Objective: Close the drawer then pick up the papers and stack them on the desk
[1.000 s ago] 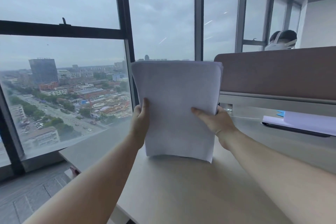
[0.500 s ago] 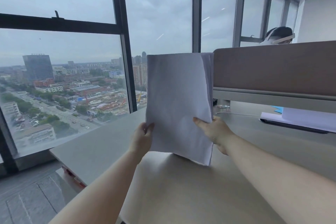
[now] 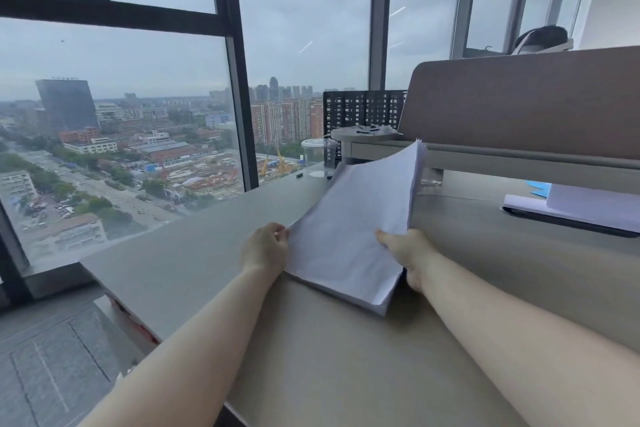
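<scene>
Tilting toward the desk (image 3: pixel 194 253), the papers (image 3: pixel 353 236) rest on their near edge, far edge raised. The left hand (image 3: pixel 265 246) pinches one side and the right hand (image 3: pixel 407 253) grips the other. This looks like the stacking step; next, lower them flat and let go.

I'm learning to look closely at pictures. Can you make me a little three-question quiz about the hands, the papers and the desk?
1. True or false: the papers lie flat on the desk.
2. Which hand holds the papers' window-side edge?
3. What stands behind the papers: A. clear plastic cup, B. teapot, C. lamp?

Key:
1. False; the far end is tilted up.
2. The left hand; the right hand grips the other side.
3. A.
</scene>
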Demonstrator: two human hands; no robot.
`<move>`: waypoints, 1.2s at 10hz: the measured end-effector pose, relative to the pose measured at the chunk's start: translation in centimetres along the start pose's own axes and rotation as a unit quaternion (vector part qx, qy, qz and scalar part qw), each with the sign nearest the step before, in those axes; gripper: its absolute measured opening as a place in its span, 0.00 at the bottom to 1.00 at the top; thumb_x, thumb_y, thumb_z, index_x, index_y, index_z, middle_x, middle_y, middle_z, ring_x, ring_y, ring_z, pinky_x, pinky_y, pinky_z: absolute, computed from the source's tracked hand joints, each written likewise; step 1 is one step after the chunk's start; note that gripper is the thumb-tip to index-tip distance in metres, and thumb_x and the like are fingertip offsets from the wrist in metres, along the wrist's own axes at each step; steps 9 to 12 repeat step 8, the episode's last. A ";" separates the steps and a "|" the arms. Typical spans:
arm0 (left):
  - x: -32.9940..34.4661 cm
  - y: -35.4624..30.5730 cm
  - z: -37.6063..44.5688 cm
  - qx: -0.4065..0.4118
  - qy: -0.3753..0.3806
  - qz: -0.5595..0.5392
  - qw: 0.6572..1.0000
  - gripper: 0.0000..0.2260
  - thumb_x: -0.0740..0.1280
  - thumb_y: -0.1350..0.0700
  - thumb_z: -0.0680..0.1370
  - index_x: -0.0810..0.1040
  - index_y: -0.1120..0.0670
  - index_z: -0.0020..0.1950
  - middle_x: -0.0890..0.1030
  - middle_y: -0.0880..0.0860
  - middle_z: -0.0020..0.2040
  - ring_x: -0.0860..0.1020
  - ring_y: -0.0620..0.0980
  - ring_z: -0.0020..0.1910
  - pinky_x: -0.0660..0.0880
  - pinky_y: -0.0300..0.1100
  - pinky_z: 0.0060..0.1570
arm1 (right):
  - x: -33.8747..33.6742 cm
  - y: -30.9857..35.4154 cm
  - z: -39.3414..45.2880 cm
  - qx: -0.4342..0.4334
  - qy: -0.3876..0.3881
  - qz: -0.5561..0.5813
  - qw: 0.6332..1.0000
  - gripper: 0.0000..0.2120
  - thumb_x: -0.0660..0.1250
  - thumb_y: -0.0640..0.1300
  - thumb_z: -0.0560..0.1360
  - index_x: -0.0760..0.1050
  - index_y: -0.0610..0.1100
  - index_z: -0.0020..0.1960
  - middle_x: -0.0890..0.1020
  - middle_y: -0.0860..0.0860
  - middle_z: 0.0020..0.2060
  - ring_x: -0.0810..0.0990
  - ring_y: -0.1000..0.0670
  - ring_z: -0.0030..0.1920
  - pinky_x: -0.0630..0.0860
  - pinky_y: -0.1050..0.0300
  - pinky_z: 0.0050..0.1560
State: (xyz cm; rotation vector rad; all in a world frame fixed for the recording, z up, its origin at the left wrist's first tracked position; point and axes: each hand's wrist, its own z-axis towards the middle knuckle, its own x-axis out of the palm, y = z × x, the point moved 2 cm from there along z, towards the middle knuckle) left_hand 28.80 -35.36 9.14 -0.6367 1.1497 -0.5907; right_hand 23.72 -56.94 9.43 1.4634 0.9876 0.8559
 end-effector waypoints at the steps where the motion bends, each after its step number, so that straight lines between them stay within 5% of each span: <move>1: 0.2 0.4 0.7 0.005 -0.008 0.011 1.000 0.14 0.62 0.55 0.78 0.79 0.57 0.61 0.81 0.59 0.61 0.77 0.58 0.61 0.71 0.44 0.58 | 0.4 0.2 0.8 0.004 0.004 -0.021 1.000 0.17 0.68 0.39 0.75 0.75 0.33 0.61 0.80 0.41 0.55 0.80 0.41 0.55 0.76 0.49 0.59; 4: 0.6 0.7 1.8 0.002 0.013 0.089 0.996 0.14 0.60 0.53 0.77 0.82 0.57 0.53 0.82 0.60 0.58 0.78 0.60 0.57 0.73 0.46 0.53 | 0.7 -0.1 2.5 0.033 0.010 -0.123 0.992 0.20 0.65 0.46 0.74 0.74 0.38 0.64 0.80 0.44 0.59 0.78 0.42 0.59 0.74 0.50 0.62; 5: 0.6 0.9 1.8 -0.011 0.014 0.113 0.993 0.13 0.60 0.53 0.77 0.82 0.54 0.54 0.81 0.58 0.59 0.77 0.59 0.59 0.73 0.46 0.54 | 0.5 0.6 2.4 0.052 -0.009 -0.198 0.979 0.19 0.62 0.47 0.75 0.73 0.40 0.63 0.79 0.44 0.55 0.80 0.41 0.51 0.79 0.51 0.48; 6: 0.7 0.9 2.0 -0.007 0.014 0.114 0.993 0.13 0.59 0.54 0.76 0.81 0.55 0.55 0.81 0.58 0.59 0.77 0.59 0.59 0.72 0.45 0.54 | -1.0 1.6 1.3 0.060 -0.029 -0.384 0.921 0.18 0.58 0.46 0.76 0.71 0.38 0.62 0.80 0.42 0.45 0.79 0.43 0.36 0.75 0.58 0.34; 7: 0.6 0.9 1.8 -0.004 0.022 0.119 0.993 0.14 0.59 0.54 0.77 0.81 0.56 0.54 0.81 0.58 0.59 0.76 0.59 0.59 0.72 0.46 0.53 | -3.5 3.7 -2.0 -0.099 -0.028 -0.530 0.842 0.16 0.59 0.49 0.76 0.71 0.45 0.62 0.80 0.45 0.53 0.79 0.44 0.50 0.74 0.55 0.46; 8: 0.8 0.9 2.0 -0.004 0.019 0.113 0.993 0.14 0.59 0.54 0.77 0.81 0.56 0.55 0.81 0.58 0.59 0.76 0.59 0.60 0.73 0.47 0.55 | -6.2 6.9 -9.0 -0.197 0.042 -0.329 0.922 0.06 0.67 0.51 0.75 0.80 0.51 0.46 0.77 0.52 0.34 0.74 0.51 0.35 0.71 0.58 0.35; 12: 0.8 0.9 2.0 -0.004 0.019 0.113 0.993 0.14 0.59 0.54 0.77 0.81 0.56 0.55 0.81 0.58 0.59 0.76 0.59 0.60 0.73 0.47 0.55 | -6.2 6.9 -9.0 -0.197 0.042 -0.329 0.922 0.06 0.67 0.51 0.75 0.80 0.51 0.46 0.77 0.52 0.34 0.74 0.51 0.35 0.71 0.58 0.35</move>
